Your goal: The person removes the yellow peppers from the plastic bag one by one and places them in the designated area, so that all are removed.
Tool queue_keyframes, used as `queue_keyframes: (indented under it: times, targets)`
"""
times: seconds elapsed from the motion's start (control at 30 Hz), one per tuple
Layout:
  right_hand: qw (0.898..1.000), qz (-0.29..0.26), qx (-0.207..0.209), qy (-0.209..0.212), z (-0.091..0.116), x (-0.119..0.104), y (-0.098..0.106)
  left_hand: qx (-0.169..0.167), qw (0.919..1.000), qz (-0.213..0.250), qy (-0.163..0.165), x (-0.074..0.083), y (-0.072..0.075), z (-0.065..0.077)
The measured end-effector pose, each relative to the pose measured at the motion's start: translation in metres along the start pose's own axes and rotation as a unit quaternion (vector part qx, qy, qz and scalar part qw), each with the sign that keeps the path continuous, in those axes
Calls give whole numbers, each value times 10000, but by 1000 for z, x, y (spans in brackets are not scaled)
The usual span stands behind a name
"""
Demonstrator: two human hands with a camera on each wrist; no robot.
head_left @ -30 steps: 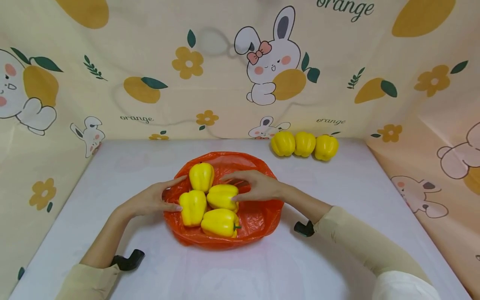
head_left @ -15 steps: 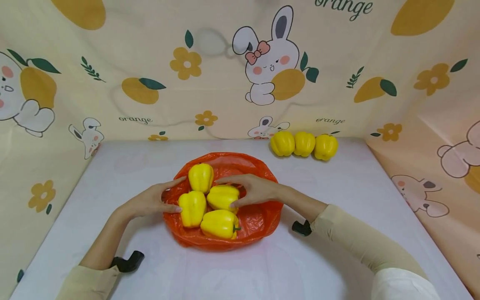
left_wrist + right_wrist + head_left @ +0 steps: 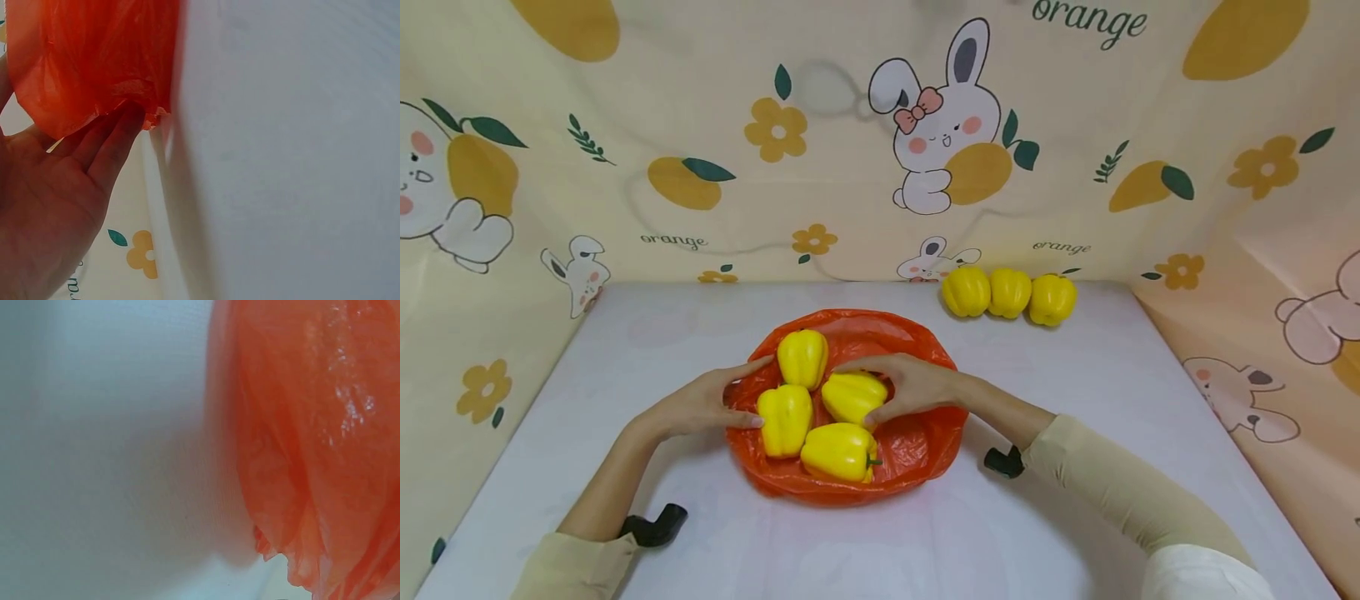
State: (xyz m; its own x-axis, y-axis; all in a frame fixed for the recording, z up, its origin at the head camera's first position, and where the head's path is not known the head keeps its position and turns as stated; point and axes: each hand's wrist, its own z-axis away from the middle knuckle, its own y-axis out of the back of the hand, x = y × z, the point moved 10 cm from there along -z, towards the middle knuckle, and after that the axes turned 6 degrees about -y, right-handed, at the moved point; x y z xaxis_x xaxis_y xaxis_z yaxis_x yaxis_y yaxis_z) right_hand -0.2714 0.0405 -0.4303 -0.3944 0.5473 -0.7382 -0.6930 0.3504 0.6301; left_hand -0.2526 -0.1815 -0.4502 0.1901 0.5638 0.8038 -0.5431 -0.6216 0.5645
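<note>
A red plastic bag [image 3: 917, 446] lies wide open on the table, with several yellow bell peppers inside. My right hand [image 3: 917, 386] reaches in from the right and grips the middle-right bell pepper [image 3: 853, 397], thumb on its near side and fingers over the far side. At the left rim, my left hand [image 3: 692, 404] holds the bag, its thumb tip right at the left bell pepper [image 3: 786, 421]. In the left wrist view, its fingers [image 3: 112, 144] tuck behind the bag. Another bell pepper [image 3: 802, 358] sits at the back, and one with a green stem [image 3: 840, 452] in front.
Three more yellow bell peppers [image 3: 1010, 293] stand in a row at the table's back right. A printed cloth [image 3: 850, 200] encloses the back and sides. Black wrist-camera mounts [image 3: 655, 527] hang near both sleeves, low over the white table [image 3: 880, 550].
My right hand has closed around the middle-right bell pepper, which has shifted slightly right and turned, apart from its neighbours. My left hand has stayed at the bag's left rim.
</note>
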Motion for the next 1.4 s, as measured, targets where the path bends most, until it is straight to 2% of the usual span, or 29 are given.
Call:
queue_keyframes:
  times: [0.27, 0.47, 0.6, 0.83, 1.03, 1.23, 1.4]
  targets:
    - [9991, -109, 270, 322, 4, -7, 16, 68, 9999, -48, -69, 0, 2, 1]
    - [9959, -332, 766, 335, 17, -4, 38, 21, 9999, -108, -54, 3, 2, 1]
    - [9915, -594, 1142, 187, 28, 2, 56, 19, 10000, -88, -43, 2, 3, 1]
    - [9807, -719, 1802, -224, 50, 20, 85, -8, 9999, -140, -44, 2, 3, 2]
    - [9717, -869, 2135, -507, 67, 32, 105, 1, 9998, -144, -116, 3, 3, 1]
    - [9545, -965, 2677, -891, 86, 47, 126, 17, 9999, -127, -87, 3, 2, 1]
    - [9434, -960, 2978, -1101, 100, 62, 132, -25, 9999, -114, -119, 3, 1, 0]
